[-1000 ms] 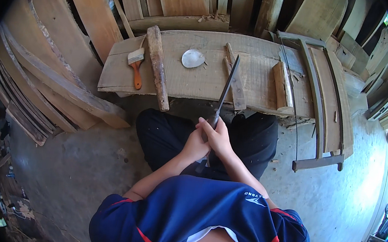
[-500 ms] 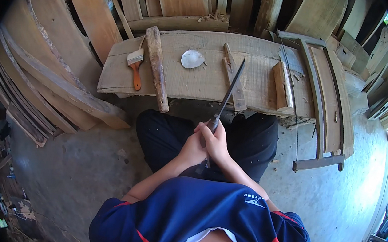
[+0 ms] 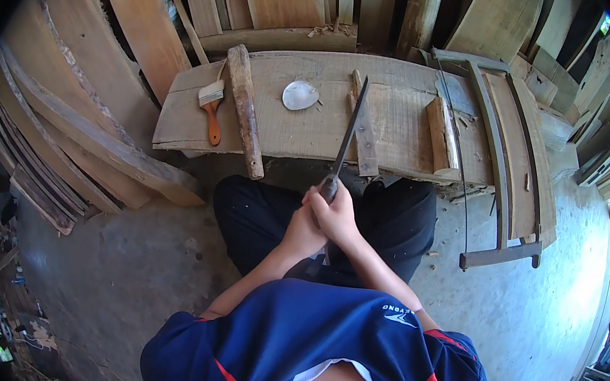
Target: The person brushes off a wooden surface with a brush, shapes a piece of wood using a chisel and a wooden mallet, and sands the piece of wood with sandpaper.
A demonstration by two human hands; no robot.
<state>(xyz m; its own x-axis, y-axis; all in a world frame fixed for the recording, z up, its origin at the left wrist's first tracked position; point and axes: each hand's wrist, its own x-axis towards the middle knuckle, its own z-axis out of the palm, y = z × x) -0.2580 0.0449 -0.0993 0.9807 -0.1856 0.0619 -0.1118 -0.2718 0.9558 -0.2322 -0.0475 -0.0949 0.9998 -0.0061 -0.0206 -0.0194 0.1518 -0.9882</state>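
Observation:
In front of my lap I hold a long, narrow, dark-bladed tool (image 3: 352, 127) with both hands. My right hand (image 3: 336, 215) is closed around the handle just below the blade. My left hand (image 3: 303, 232) is closed against it, lower and to the left; the fingers overlap and hide most of the handle. The blade points away from me, over a flat strip of wood (image 3: 366, 147) lying on the thick wooden bench (image 3: 200, 124). Whether the blade is a knife or a file I cannot tell.
On the bench lie a paintbrush (image 3: 213, 112), a rough wooden stick (image 3: 245, 110), a pale shallow dish (image 3: 300, 95) and a split wood block (image 3: 440, 138). A frame saw (image 3: 503, 163) leans at the right end. Boards (image 3: 147, 25) stand behind; curved planks (image 3: 103, 132) rest left.
The blade's tip has swung left and slightly farther from me, away from over the wood strip's right side. Both hands keep their grip, shifted only slightly.

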